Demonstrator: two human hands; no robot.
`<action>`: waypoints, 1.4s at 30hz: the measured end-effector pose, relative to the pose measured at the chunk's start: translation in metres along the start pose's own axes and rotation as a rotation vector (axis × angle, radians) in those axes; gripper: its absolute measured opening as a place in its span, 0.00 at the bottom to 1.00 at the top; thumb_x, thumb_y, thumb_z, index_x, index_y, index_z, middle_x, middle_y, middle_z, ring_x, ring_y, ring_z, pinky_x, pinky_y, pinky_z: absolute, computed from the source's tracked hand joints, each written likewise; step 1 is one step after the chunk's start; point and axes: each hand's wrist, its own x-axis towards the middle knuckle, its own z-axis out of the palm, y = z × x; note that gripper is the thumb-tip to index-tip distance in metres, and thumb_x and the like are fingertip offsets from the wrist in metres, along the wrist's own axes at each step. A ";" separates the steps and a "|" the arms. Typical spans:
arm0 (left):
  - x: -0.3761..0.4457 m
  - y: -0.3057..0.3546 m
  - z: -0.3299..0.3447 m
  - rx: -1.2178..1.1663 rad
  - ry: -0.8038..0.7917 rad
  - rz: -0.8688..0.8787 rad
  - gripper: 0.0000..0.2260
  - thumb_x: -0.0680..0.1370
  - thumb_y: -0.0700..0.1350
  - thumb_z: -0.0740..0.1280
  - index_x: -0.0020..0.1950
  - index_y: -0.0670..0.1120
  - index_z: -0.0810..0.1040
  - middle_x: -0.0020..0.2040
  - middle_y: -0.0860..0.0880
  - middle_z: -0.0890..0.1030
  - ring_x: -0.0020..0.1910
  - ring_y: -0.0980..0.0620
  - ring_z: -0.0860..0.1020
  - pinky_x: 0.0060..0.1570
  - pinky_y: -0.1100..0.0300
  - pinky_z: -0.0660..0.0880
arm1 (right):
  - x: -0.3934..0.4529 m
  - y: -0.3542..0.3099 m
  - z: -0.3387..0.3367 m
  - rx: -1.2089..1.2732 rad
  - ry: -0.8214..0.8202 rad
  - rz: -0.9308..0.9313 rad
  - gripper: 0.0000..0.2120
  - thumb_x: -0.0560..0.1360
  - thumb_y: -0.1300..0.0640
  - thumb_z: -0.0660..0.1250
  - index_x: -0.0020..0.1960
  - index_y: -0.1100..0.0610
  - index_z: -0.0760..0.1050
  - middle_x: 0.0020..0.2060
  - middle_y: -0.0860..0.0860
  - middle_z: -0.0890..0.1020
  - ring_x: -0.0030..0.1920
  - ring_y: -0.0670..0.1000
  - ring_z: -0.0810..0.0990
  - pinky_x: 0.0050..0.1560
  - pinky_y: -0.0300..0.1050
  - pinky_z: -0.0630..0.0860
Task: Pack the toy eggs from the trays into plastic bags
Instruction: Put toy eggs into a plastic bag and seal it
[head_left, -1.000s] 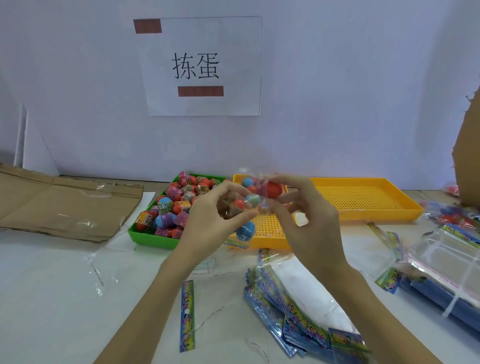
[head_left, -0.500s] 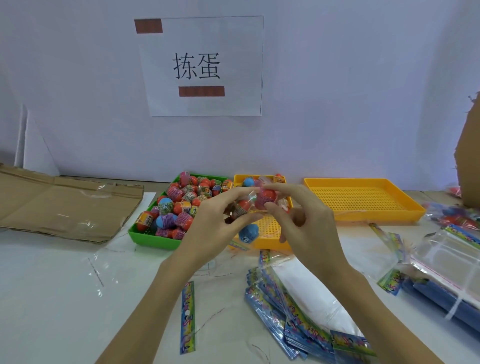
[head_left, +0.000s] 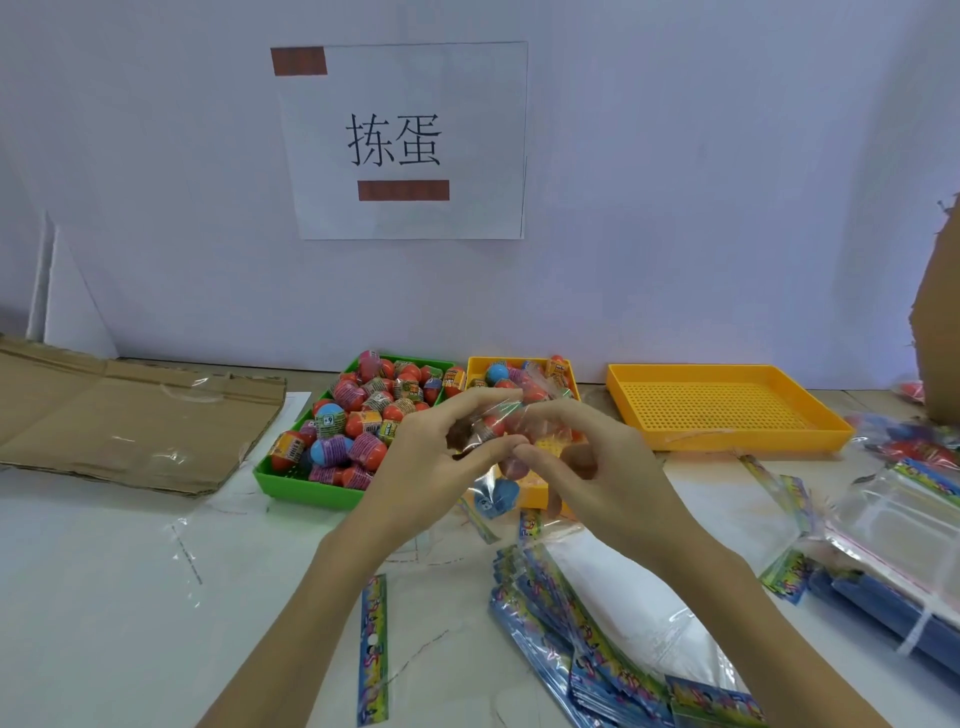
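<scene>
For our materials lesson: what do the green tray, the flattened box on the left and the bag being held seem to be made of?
Green tray: likely rigid moulded plastic, uniform glossy colour.
Flattened box: corrugated cardboard, brown and creased, with shiny tape strips.
Bag: thin clear plastic film, see-through, crinkled, glinting.

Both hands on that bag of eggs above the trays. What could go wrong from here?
1. The clear bag is only pinched between the left hand and right hand; thin film could slip, and a blue egg hangs low in it.
2. It's held over the small yellow tray, so dropped eggs may mix back in or roll off.
3. The stack of empty bags sits under the wrists and could get swept.
</scene>
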 end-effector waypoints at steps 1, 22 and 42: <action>0.000 0.000 0.000 -0.015 0.007 -0.021 0.19 0.78 0.53 0.72 0.69 0.54 0.80 0.53 0.62 0.85 0.49 0.59 0.83 0.52 0.64 0.79 | 0.000 0.002 -0.001 -0.040 0.023 -0.010 0.07 0.79 0.53 0.72 0.57 0.50 0.81 0.49 0.45 0.85 0.31 0.51 0.84 0.31 0.53 0.82; 0.003 0.000 0.007 -0.484 0.295 -0.389 0.11 0.82 0.47 0.70 0.43 0.46 0.88 0.43 0.46 0.87 0.43 0.53 0.83 0.44 0.59 0.79 | 0.002 -0.002 -0.023 -0.208 0.487 -0.073 0.05 0.81 0.59 0.70 0.55 0.55 0.84 0.40 0.47 0.86 0.31 0.46 0.83 0.33 0.31 0.72; -0.006 0.011 0.030 0.106 0.125 0.051 0.09 0.84 0.41 0.67 0.61 0.48 0.85 0.47 0.55 0.83 0.47 0.56 0.81 0.48 0.61 0.78 | -0.002 0.001 0.009 -0.454 0.447 -0.234 0.06 0.78 0.57 0.74 0.54 0.56 0.86 0.53 0.51 0.84 0.55 0.56 0.78 0.56 0.55 0.78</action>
